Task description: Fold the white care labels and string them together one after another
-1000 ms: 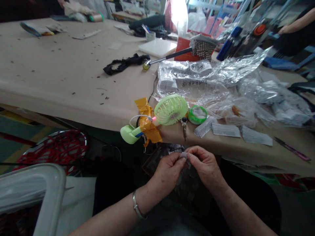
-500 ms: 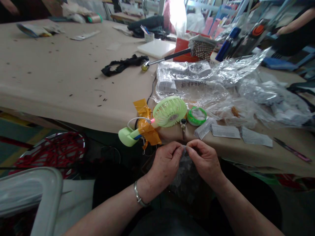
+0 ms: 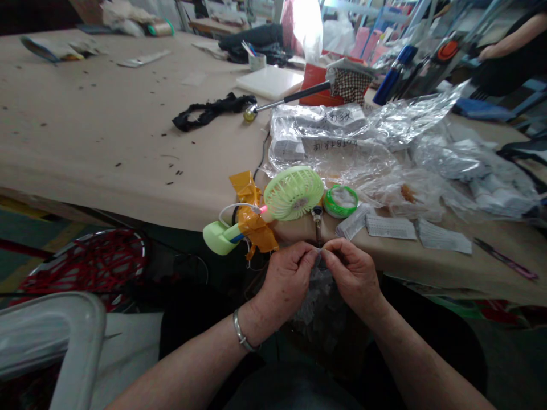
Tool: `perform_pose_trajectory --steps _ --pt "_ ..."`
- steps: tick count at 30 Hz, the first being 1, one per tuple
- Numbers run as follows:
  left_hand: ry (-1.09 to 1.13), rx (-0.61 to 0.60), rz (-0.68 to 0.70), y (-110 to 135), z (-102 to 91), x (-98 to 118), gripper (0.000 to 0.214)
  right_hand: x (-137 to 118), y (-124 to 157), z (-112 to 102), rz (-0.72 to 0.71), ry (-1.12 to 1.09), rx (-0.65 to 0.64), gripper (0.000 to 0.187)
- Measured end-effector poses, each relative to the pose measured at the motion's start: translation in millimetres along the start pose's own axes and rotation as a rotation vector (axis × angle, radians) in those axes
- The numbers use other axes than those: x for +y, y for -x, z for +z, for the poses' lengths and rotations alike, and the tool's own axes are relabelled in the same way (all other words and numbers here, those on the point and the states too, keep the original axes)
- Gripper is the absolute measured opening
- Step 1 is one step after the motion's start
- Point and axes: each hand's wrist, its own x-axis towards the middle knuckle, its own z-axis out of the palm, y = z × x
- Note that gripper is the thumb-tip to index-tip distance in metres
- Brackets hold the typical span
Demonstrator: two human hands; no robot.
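My left hand [image 3: 287, 279] and my right hand [image 3: 351, 274] meet just off the table's front edge, thumbs and forefingers pinched together. Between the fingertips is a small pale, translucent piece [image 3: 318, 256], too small to name. Under the hands lies a mass of greyish, see-through scraps [image 3: 315, 297], partly hidden by them. Right above the fingertips, at the edge, is a short metal rod with a dark knob [image 3: 317, 219]. To its left a green fan [image 3: 294, 193] is fixed with orange tape [image 3: 257, 229]. A green round tub [image 3: 341, 201] with white stuff inside stands to its right.
Stacks of printed labels [image 3: 391, 226] lie along the front edge, with a pink-handled tool [image 3: 506, 259] farther right. Behind them spread crumpled clear plastic bags [image 3: 376, 148]. A black-handled metal tool [image 3: 290, 98] rests farther back. Another person's arm [image 3: 513, 41] shows at upper right.
Both hands have risen slightly, so the fingertips now overlap the lower end of the metal rod. They are still pinched together. The whole view has shifted a little.
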Motion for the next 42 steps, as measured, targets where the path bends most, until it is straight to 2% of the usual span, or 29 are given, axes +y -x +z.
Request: perform_pose_trajectory --steps 11,17,21,25,28,30,38,40,42 --pt "-0.009 0.028 -0.022 -5 3.6 -6 0.022 3 -5 1 -0.023 0.019 0.019 0.011" --pt "0.015 -0.025 -0.041 6 -0.3 1 0.021 1 10 -2 -0.033 0.043 -0.006 0.01" --pt "0.058 -0.06 -0.112 16 1.1 -10 0.022 4 18 -18 -0.204 0.214 0.003 0.012" --pt "0.054 -0.04 -0.172 18 6.9 -30 0.018 15 7 -40 -0.414 0.57 0.155 0.021" --pt "0.01 -0.014 -0.204 19 10.5 -39 0.022 26 -2 -48 -0.436 0.816 0.186 0.031" --pt "-0.009 -0.043 -0.203 22 11.9 -41 0.019 32 -3 -49 -0.443 0.874 0.176 0.032" --pt "0.142 -0.153 -0.24 21 22.6 -19 0.015 39 -2 -56 -0.525 0.715 0.249 0.015" --pt "0.245 -0.186 -0.304 18 28.2 -11 0.014 37 0 -58 -0.543 0.641 0.265 0.015" --pt "0.461 -0.23 -0.449 15 34.2 -2 0.015 32 6 -59 -0.568 0.569 0.25 0.016"
